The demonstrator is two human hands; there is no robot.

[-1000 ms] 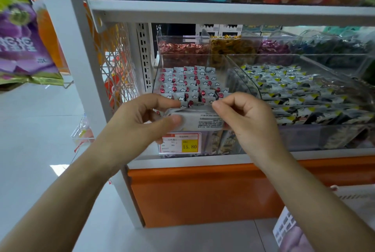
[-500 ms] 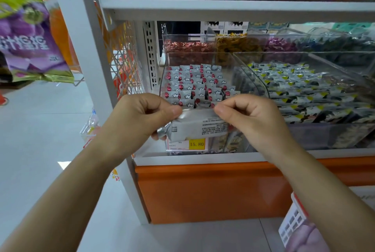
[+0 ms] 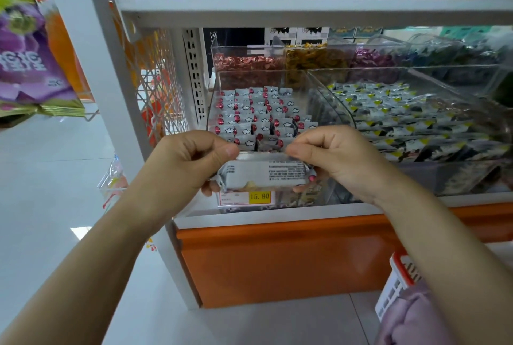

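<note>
Lowering the snack packet (image 3: 263, 175) from the bin (image 3: 215, 86) rim toward the price tag (image 3: 259, 197) just below the hands, printed back tilting into view, probably checking the label before restocking or tearing. Pinching its top seam at either end, packet hanging between left hand (image 3: 188, 158) and right hand (image 3: 333, 156), thumbs over curled fingers, forearms converging inward.

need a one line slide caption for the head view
Both hands, left hand and right hand, pinch a grey snack packet before a clear bin of matching packets.

The snack packet (image 3: 263, 175) half hides the price tag (image 3: 247, 198); its print is unreadably small. The basket (image 3: 394, 286) at five o'clock is cropped.
</note>
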